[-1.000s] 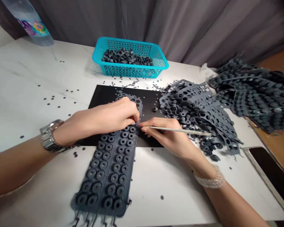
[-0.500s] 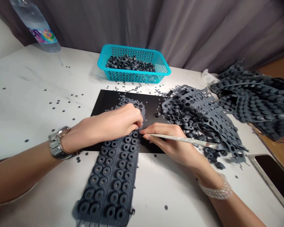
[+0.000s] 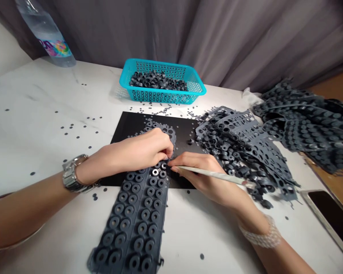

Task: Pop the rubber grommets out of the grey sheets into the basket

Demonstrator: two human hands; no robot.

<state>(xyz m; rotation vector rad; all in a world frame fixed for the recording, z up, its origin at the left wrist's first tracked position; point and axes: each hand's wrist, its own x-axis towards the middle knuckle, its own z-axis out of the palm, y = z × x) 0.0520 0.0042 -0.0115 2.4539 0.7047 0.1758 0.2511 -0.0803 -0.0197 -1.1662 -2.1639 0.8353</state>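
A dark grey rubber sheet [image 3: 140,213] with rows of round ringed bumps lies lengthwise, its far part on a black mat [image 3: 125,123]. My left hand [image 3: 140,150], wearing a metal watch, rests across the sheet with its fingers pinched at the right edge; what they hold is hidden. My right hand [image 3: 205,173] grips a thin pale stick-like tool [image 3: 217,175], its tip by the sheet's right edge close to my left fingertips. Small dark discs lie scattered around the sheet's far end.
Behind the mat stands a turquoise basket [image 3: 162,96] of dark rings. Loose rings and punched sheets [image 3: 246,137] are heaped at right, with more sheets [image 3: 317,125] beyond. A phone [image 3: 331,217] lies at the right edge, a water bottle [image 3: 50,38] stands back left.
The whole view has shifted slightly, so most things appear a little lower. My right hand and the tool's tip have moved slightly along the sheet's edge; both hands keep their closed pose.
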